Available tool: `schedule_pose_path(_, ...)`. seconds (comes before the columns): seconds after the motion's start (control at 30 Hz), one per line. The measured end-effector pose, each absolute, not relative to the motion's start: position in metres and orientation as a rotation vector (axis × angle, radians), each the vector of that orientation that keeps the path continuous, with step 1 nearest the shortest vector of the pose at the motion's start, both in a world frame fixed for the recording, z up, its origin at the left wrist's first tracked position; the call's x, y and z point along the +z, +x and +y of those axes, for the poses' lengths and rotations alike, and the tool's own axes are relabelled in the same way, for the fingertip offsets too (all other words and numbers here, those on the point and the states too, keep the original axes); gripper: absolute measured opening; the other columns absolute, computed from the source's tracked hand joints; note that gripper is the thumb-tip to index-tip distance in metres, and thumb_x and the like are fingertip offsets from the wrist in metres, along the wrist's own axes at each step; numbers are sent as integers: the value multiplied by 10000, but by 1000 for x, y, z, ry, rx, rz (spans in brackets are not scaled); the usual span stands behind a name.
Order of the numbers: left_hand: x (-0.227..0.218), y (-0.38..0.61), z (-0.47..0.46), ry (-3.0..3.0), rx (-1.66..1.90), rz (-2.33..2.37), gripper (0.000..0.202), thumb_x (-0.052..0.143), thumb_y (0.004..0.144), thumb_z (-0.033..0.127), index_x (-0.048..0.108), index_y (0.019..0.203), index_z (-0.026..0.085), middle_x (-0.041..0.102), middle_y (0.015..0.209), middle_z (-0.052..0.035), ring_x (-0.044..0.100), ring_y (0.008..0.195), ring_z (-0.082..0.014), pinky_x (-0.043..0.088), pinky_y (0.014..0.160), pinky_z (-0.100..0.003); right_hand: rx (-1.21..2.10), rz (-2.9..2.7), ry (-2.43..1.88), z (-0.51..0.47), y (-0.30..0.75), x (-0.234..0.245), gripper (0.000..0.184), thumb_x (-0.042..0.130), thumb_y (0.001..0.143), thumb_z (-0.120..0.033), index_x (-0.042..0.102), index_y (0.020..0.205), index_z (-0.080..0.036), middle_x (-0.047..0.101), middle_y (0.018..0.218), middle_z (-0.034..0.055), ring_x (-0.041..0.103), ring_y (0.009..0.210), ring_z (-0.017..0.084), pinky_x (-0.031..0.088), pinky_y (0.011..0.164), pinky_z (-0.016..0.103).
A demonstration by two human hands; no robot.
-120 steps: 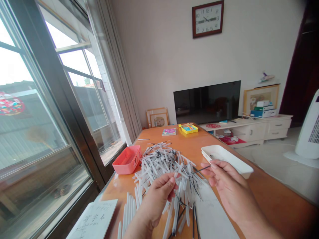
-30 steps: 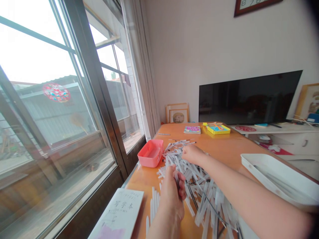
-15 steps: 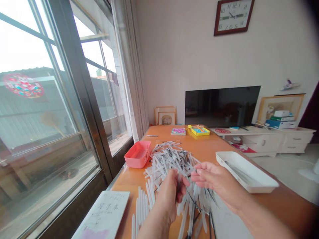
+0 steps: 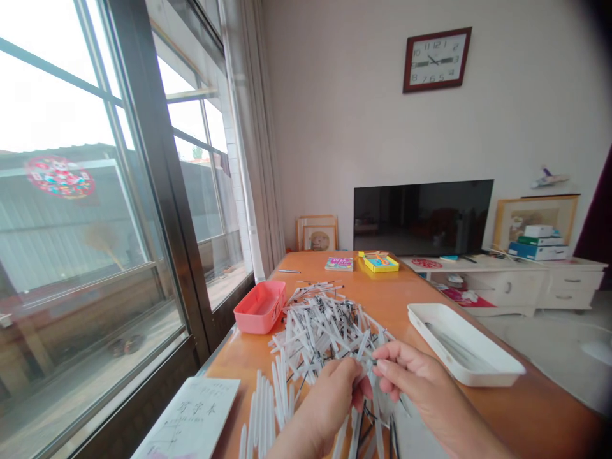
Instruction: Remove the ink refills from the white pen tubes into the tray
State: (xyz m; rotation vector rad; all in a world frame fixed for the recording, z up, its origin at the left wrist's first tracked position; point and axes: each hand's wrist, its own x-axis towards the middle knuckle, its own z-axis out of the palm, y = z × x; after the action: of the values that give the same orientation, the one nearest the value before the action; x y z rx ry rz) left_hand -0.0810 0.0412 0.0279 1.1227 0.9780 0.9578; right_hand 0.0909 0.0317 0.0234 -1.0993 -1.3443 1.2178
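As the fingertips meet over the table, the left hand [image 4: 329, 395] and right hand [image 4: 414, 382] both close lightly on one white pen tube [image 4: 368, 358], steadying it from either side. Left of the grip lies a tidy row of tubes [image 4: 268, 398], kept apart from the loose pile [image 4: 320, 325] just beyond; the white tray [image 4: 492, 377] sits to the right, within reach, and the pink box [image 4: 261, 307] farther off to the left.

The worktop [image 4: 411, 290] is glossy orange wood. The pens [image 4: 325, 331] are pale matt plastic; the pink box [image 4: 253, 322] and white tray [image 4: 482, 379] smooth plastic; the booklet [image 4: 191, 421] matt paper.
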Motion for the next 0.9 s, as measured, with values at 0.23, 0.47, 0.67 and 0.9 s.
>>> schedule_pose_path(0.23,27,-82,42,1304,844,1075,366,397,867,340,615,628,169,519,594,-10,451,603,-156,301,622,-298,1087,-1504,-1144,30,88,24,239,618,877,-419,671,931,-192,658,756,4,594,694,161,474,647,279)
schedule_pose_path(0.47,28,-81,42,1344,819,1115,361,385,864,336,602,635,160,533,608,-5,455,603,-144,320,623,-289,1068,-1540,-1178,30,91,26,242,583,893,-414,664,954,-194,659,779,5,597,712,162,477,656,277)
schedule_pose_path(0.67,31,-81,41,1387,804,1112,333,394,857,324,592,641,166,552,625,-8,463,615,-149,330,618,-287,1075,-1627,-1181,29,91,24,217,542,920,-382,642,952,-192,615,741,-13,568,715,153,462,659,272)
schedule_pose_path(0.9,26,-82,43,1501,799,1115,346,392,861,311,590,615,170,539,629,-5,476,629,-154,336,612,-286,1052,-1680,-1164,30,91,22,207,526,925,-349,651,928,-184,585,711,-24,533,687,140,440,636,260)
